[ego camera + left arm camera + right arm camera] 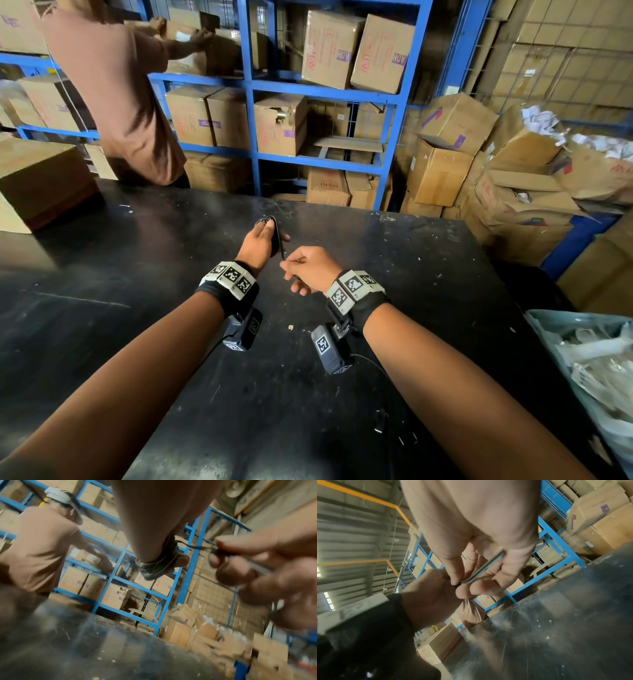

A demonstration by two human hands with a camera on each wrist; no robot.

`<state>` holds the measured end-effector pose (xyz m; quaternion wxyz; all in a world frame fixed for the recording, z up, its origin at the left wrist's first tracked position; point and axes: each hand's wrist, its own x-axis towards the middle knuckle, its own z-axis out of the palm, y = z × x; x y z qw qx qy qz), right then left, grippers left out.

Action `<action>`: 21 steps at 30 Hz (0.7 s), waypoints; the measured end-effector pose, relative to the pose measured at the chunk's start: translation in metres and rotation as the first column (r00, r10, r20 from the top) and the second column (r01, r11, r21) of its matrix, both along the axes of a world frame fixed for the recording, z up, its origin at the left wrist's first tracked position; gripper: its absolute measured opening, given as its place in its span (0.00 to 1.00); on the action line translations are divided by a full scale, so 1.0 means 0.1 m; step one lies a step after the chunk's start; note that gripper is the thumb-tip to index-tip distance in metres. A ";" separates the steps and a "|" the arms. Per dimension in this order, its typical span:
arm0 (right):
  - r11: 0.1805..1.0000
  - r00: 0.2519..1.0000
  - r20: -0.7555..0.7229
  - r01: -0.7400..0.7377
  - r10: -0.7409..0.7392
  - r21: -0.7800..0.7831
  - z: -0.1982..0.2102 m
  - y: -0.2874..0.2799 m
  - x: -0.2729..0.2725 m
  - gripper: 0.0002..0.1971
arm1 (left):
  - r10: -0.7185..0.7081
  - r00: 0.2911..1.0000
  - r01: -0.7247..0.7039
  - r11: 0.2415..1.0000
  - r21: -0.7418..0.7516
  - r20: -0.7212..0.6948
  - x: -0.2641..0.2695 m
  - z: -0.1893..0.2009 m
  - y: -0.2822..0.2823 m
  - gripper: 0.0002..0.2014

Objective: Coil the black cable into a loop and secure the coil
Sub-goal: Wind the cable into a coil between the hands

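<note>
Looking down in the head view, the left hand (262, 240) was held above the table (154, 325). The black cable (276, 240) was wound round its fingers, with the thumb set against the turns. The right hand (310, 270), just beside it, pinched the cable's free tail. In the left wrist view, the turns sat near the fingertips and one strand ran across to the right hand. In the right wrist view, thumb and fingers were clamped on a flat grey length; blur hid finer detail.

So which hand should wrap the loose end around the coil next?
The right hand: it pinches the loose end. The left hand is busy, with the coil wound round it.
</note>
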<state>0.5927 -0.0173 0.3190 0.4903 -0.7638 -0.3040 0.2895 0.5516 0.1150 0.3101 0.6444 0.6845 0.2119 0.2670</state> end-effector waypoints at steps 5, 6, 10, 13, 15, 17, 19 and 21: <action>1.000 0.997 0.072 0.007 -0.006 -0.025 -0.14 0.01 0.01 0.08 | -0.078 0.973 0.156 0.917 -0.368 0.219 0.00 0.14 -0.04 0.18; 0.999 0.996 0.091 -0.003 0.006 -0.034 -0.13 0.00 0.03 0.07 | -0.106 0.961 0.210 0.878 -0.429 0.254 -0.02 0.18 -0.06 0.19; 1.000 0.990 0.141 -0.024 0.026 -0.020 -0.10 -0.09 0.15 0.07 | -0.197 0.924 0.341 0.813 -0.472 0.328 -0.08 0.28 -0.06 0.20; 1.000 0.986 0.165 0.014 -0.016 0.011 -0.04 -0.18 0.25 0.08 | -0.233 0.906 0.378 0.820 -0.430 0.352 -0.11 0.32 -0.07 0.17; 0.996 0.995 0.080 0.055 -0.061 0.073 0.01 -0.22 0.30 0.06 | -0.240 0.904 0.384 0.818 -0.428 0.353 -0.13 0.33 -0.10 0.13; 0.988 0.996 -0.030 0.083 -0.079 0.131 0.05 -0.24 0.33 0.03 | -0.237 0.906 0.387 0.800 -0.459 0.351 -0.15 0.33 -0.13 0.11; 0.982 0.991 -0.099 0.102 -0.087 0.160 0.07 -0.23 0.34 0.03 | -0.233 0.902 0.396 0.781 -0.483 0.363 -0.16 0.33 -0.15 0.11; 0.974 0.982 -0.156 0.133 -0.105 0.182 0.08 -0.22 0.36 0.06 | -0.230 0.894 0.408 0.771 -0.488 0.383 -0.17 0.33 -0.16 0.09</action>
